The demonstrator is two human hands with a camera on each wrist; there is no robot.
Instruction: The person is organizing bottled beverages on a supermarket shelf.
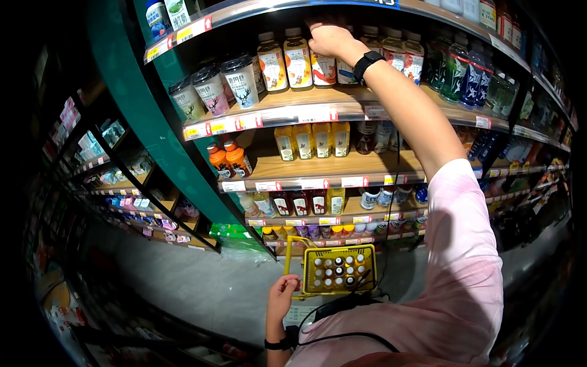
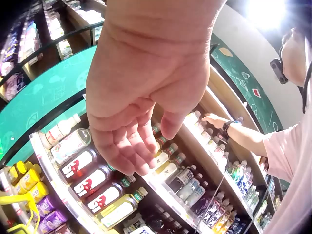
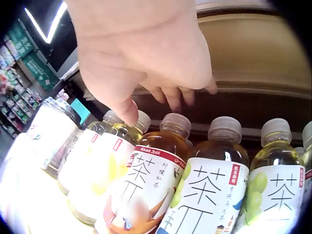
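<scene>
As right hand [image 3: 141, 53] spreads over bottles [image 3: 202, 190], dark gap [image 3: 197, 109] beyond, touch unclear

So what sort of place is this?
Probably a supermarket or convenience store: bottled drinks stand in rows on shelves, price tags line the edges, and there's a yellow shopping basket below.

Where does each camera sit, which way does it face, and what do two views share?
Head: worn on the head, facing forward and down at shelves and a yellow basket; the left hand, right hand and pink shirt show.
Left wrist: on that wrist, looking past the left hand at shelved bottles; the right arm also shows.
Right wrist: on that wrist, looking past the right hand at tea bottles.
Shared: head and right wrist both show the right hand at the tea bottles.
</scene>
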